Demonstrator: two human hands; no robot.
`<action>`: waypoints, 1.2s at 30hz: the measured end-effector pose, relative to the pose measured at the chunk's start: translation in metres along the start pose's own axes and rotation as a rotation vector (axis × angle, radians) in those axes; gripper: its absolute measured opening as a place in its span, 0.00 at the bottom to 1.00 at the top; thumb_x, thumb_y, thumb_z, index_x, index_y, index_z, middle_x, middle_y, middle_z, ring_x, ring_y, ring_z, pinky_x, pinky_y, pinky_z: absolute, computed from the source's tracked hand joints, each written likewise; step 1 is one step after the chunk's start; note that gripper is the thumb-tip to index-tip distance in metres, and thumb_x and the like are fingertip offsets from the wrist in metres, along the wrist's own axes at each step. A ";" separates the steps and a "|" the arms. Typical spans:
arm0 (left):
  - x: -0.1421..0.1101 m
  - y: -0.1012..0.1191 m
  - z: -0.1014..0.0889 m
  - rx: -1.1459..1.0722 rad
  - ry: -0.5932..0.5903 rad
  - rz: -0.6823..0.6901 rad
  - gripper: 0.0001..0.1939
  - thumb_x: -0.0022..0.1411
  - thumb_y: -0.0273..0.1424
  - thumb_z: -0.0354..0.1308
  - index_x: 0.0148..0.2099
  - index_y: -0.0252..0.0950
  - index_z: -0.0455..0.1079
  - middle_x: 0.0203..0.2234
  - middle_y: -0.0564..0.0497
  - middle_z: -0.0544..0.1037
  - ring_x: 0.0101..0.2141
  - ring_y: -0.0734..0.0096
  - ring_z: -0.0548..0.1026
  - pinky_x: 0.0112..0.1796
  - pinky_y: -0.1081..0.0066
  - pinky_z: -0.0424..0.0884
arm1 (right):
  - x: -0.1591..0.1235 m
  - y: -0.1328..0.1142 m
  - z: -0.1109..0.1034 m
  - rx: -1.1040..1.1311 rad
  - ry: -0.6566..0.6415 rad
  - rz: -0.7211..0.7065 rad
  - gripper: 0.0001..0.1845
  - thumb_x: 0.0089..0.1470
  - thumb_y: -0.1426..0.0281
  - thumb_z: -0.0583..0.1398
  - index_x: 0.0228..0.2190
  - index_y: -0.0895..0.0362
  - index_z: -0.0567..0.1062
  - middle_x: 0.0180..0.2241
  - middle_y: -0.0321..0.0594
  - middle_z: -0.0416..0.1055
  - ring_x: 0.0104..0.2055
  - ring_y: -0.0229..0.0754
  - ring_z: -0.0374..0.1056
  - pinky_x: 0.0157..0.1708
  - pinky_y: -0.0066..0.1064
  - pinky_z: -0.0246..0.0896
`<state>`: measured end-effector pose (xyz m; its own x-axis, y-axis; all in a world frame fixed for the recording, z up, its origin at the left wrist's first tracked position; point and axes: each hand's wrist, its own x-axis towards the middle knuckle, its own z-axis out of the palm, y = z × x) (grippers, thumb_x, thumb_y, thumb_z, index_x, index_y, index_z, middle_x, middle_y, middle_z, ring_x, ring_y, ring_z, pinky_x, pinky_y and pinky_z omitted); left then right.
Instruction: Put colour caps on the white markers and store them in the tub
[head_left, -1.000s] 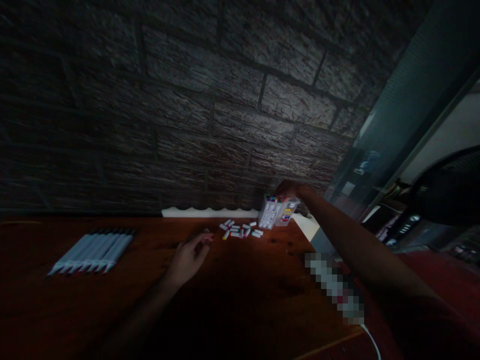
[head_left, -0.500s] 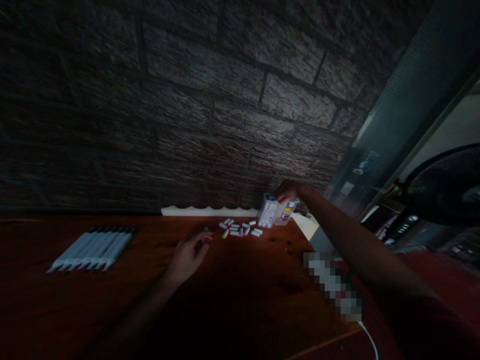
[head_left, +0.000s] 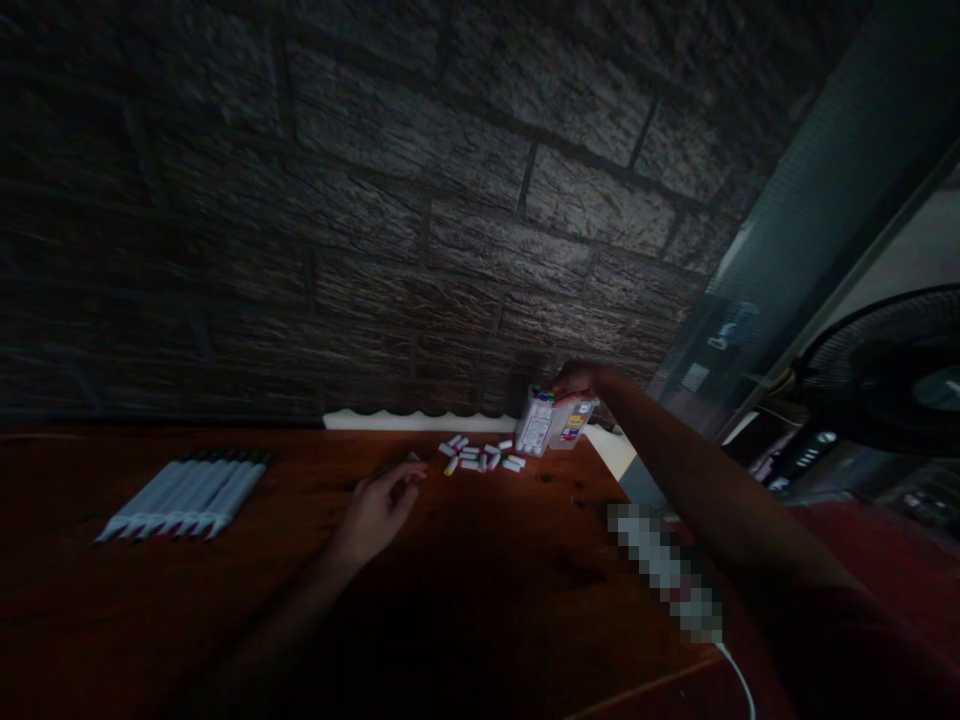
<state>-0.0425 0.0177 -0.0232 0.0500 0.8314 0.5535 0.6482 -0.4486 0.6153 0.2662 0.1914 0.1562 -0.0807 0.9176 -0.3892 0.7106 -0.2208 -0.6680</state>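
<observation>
My left hand (head_left: 381, 508) rests above the wooden table with its fingers curled in a pinch. A small pale bit shows at its fingertips, too dim to name. Just right of it lie several loose white marker caps (head_left: 469, 464) with coloured ends. My right hand (head_left: 576, 380) reaches to the top of a clear plastic marker case (head_left: 534, 425) standing upright by the wall. Its fingers are bent down at the open top, and what they grip is hidden. Coloured marker ends show beside them. A labelled clear case part (head_left: 574, 425) stands under that hand.
Several white markers (head_left: 184, 495) lie side by side in a row on the left of the table (head_left: 450, 600). At the right edge is a pixelated pale object (head_left: 664, 570) with a white cord (head_left: 739, 675). A black fan (head_left: 892, 370) stands beyond, and a brick wall (head_left: 360, 250) rises behind.
Very little differs. My right hand has shifted slightly at the top of the case, and more coloured marker ends show. My left hand stays in place.
</observation>
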 end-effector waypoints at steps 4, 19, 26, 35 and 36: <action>0.000 0.000 0.000 0.003 0.004 -0.006 0.12 0.62 0.32 0.50 0.44 0.39 0.73 0.39 0.50 0.81 0.37 0.67 0.79 0.39 0.68 0.74 | -0.002 -0.010 0.004 0.017 -0.092 0.062 0.07 0.59 0.81 0.55 0.31 0.66 0.72 0.26 0.42 0.72 0.29 0.36 0.72 0.35 0.25 0.73; 0.001 0.008 -0.002 -0.037 0.006 -0.019 0.12 0.61 0.31 0.50 0.43 0.38 0.73 0.38 0.49 0.81 0.36 0.67 0.79 0.39 0.68 0.75 | -0.002 -0.016 0.016 -0.064 -0.195 0.163 0.14 0.62 0.72 0.48 0.33 0.60 0.72 0.26 0.41 0.74 0.29 0.37 0.71 0.38 0.35 0.75; 0.000 0.003 0.000 -0.013 0.014 -0.006 0.12 0.62 0.30 0.50 0.44 0.39 0.72 0.38 0.49 0.81 0.36 0.67 0.79 0.39 0.68 0.75 | -0.004 -0.019 0.020 -0.128 -0.188 0.150 0.14 0.62 0.72 0.49 0.32 0.59 0.73 0.27 0.41 0.75 0.29 0.36 0.72 0.37 0.32 0.75; 0.000 0.004 -0.003 0.000 0.008 0.009 0.12 0.62 0.30 0.50 0.44 0.39 0.72 0.39 0.50 0.81 0.36 0.67 0.78 0.39 0.67 0.74 | -0.006 -0.030 0.021 -0.239 -0.044 0.116 0.10 0.60 0.70 0.54 0.31 0.59 0.73 0.26 0.41 0.75 0.29 0.38 0.73 0.33 0.30 0.75; 0.000 0.004 -0.002 -0.002 0.005 0.008 0.12 0.62 0.30 0.50 0.45 0.39 0.72 0.39 0.50 0.81 0.36 0.67 0.78 0.39 0.67 0.74 | -0.007 -0.030 0.021 -0.253 -0.012 0.102 0.09 0.59 0.70 0.55 0.31 0.60 0.74 0.25 0.41 0.75 0.29 0.38 0.73 0.33 0.31 0.76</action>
<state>-0.0417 0.0151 -0.0192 0.0516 0.8261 0.5612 0.6462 -0.4561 0.6119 0.2310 0.1844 0.1663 -0.0068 0.8904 -0.4552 0.8675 -0.2212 -0.4456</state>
